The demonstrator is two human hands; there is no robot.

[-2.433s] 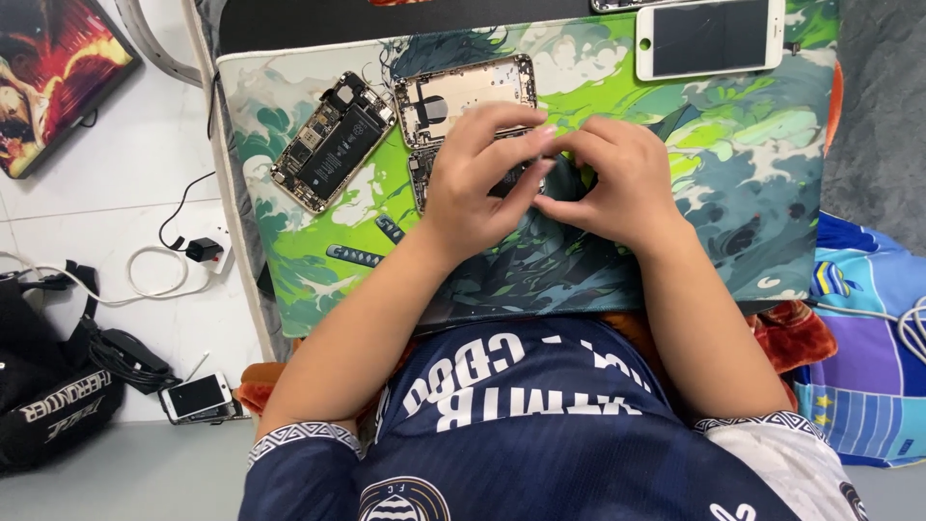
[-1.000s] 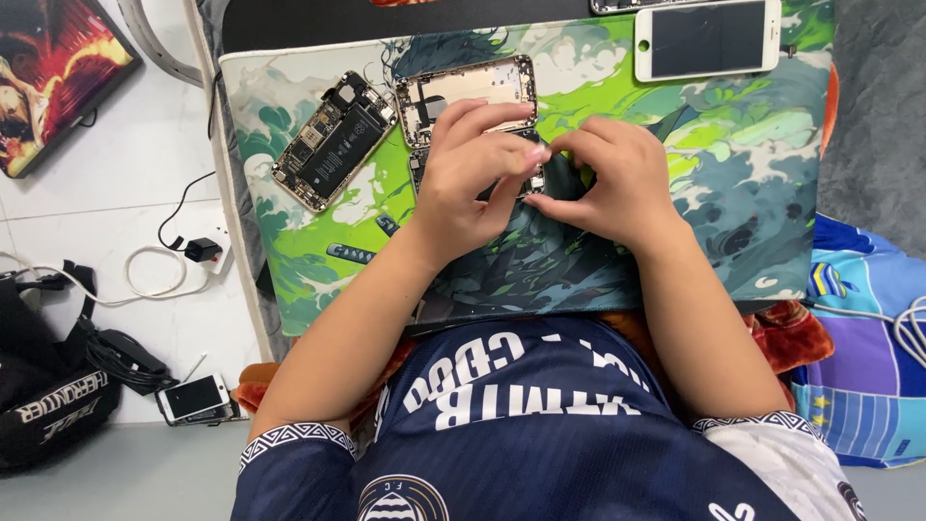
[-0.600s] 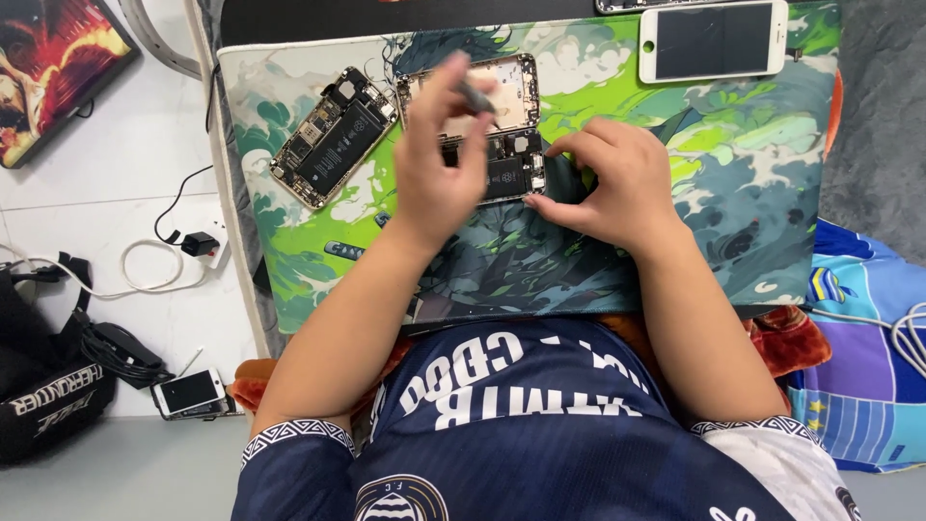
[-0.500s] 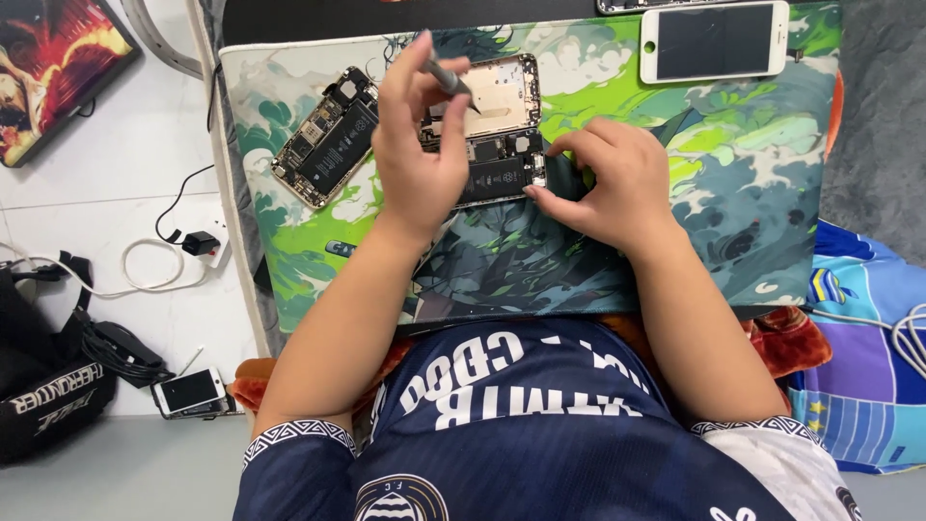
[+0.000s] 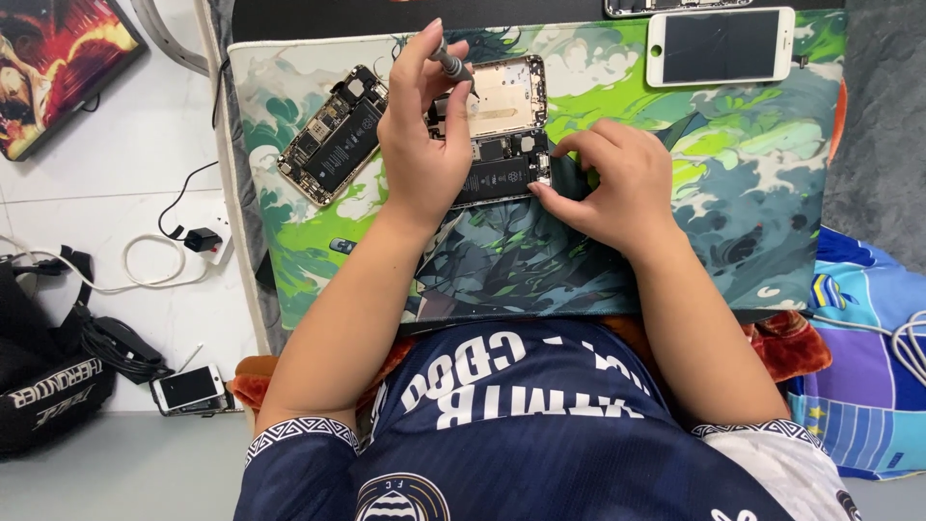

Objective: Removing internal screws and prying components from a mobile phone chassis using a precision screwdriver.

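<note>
Opened phone under my hands on the green mat.

My left hand is lifted over the opened phone, fingers pinched round a small grey screwdriver, tip slanting down toward the gold back shell. My right hand rests on the patterned mat, fingertips pressed to the phone's right edge beside the black battery. A second stripped phone lies just left; a white phone screen sits well apart, top right.

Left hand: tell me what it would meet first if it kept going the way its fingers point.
The left hand holds a small screwdriver and points toward the mat's far edge; past the fingertips only mat shows, so the way looks free, though depth is unclear.
</note>
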